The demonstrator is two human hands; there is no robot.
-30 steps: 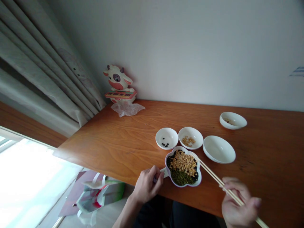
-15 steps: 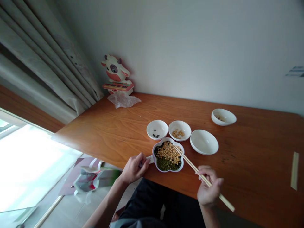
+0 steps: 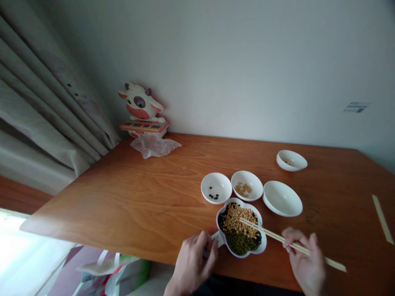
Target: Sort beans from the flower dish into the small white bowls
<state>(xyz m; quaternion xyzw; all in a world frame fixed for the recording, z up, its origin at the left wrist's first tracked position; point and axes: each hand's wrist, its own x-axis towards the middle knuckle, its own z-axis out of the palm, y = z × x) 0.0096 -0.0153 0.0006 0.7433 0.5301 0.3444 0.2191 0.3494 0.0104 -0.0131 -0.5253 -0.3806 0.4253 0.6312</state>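
A white flower-shaped dish [image 3: 262, 246] with a short handle holds mixed yellow, green and black beans near the table's front edge. My left hand [image 3: 194, 263] is closed on the dish's handle. My right hand [image 3: 305, 263] is closed on a pair of wooden chopsticks [image 3: 277, 237] whose tips rest over the yellow beans in the dish. Behind the dish stand three small white bowls: one with a few black beans [image 3: 216, 188], one with yellow beans [image 3: 247, 186], and one with nothing visible inside [image 3: 282, 198].
A fourth small white bowl [image 3: 291, 160] sits farther back right. A cow-shaped toy keyboard [image 3: 142, 115] and a crumpled plastic bag [image 3: 154, 144] are at the back left by the curtain. A paper chopstick sleeve [image 3: 382, 219] lies at the right. Bags lie on the floor below [image 3: 111, 269].
The view has shifted. My right hand has brought the chopsticks lower and flatter, their tips now further in over the yellow beans. My left hand stays on the handle.
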